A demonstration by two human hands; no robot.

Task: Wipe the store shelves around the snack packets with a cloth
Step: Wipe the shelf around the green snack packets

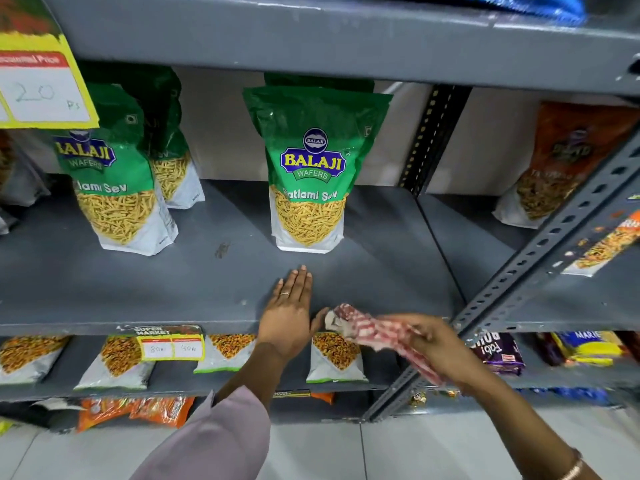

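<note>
On the grey metal shelf [194, 292] of a snack aisle, my left hand [289, 315] lies flat, palm down and fingers spread straight, near the front edge, a ring on one finger. My right hand [434, 344] hovers just off that edge at the right, closed around a red-and-white checked cloth [367, 329], whose loose end points toward my left thumb without clearly touching it. Directly behind the left hand, a green Ratlami Sev packet [310, 168] stands upright mid-shelf, apart from my fingers. A second green packet [114, 178] stands at the left, another tucked behind it. An orange packet [554, 161] leans in the next bay, beyond a perforated upright [540, 254]. A yellow price tag [171, 346] hangs on the shelf's front lip.
</note>
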